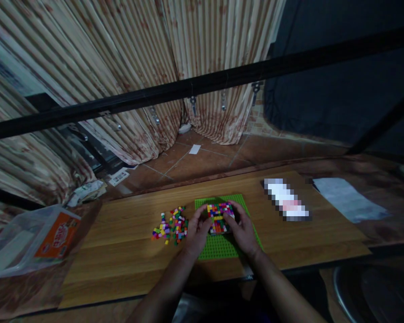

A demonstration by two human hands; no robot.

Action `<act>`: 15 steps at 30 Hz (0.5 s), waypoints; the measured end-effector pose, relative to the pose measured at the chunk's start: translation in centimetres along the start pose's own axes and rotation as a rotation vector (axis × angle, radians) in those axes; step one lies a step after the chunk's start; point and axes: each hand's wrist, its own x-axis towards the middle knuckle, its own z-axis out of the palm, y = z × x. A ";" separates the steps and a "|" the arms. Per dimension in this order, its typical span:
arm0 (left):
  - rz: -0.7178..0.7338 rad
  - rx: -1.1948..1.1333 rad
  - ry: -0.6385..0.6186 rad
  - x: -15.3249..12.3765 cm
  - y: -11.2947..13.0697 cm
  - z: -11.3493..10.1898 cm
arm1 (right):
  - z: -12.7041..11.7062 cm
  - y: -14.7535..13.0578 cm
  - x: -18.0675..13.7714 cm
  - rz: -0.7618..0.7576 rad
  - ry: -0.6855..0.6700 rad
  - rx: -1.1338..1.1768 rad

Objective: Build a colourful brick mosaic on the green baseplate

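A green baseplate (222, 249) lies on the wooden table (128, 251), and a patch of small multicoloured bricks (218, 214) is built on it. My left hand (197, 231) rests at the left edge of that patch with its fingers curled against the bricks. At the right edge, my right hand (243, 229) has its fingers bent over the bricks. A loose heap of small coloured bricks (171, 225) sits just left of my left hand. Whether either hand pinches a single brick is hidden.
A clear plastic bag with an orange label (37, 240) lies at the table's left end. A pixelated white object (286, 199) and a white sheet (348, 197) lie to the right. A black bar (202, 87) crosses in front of striped curtains (121, 67).
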 end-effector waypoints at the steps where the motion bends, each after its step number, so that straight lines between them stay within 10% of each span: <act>1: -0.002 -0.010 -0.001 0.0 0.0 0.1 | 0.0 0.0 0.0 0.002 0.003 -0.003; 10: 0.048 0.114 0.132 -0.8 -0.3 -0.1 | 0.0 0.6 0.2 0.038 0.019 0.016; 15: 0.292 0.487 0.202 -2.3 1.5 -4.4 | -0.1 0.9 0.1 0.066 0.021 0.045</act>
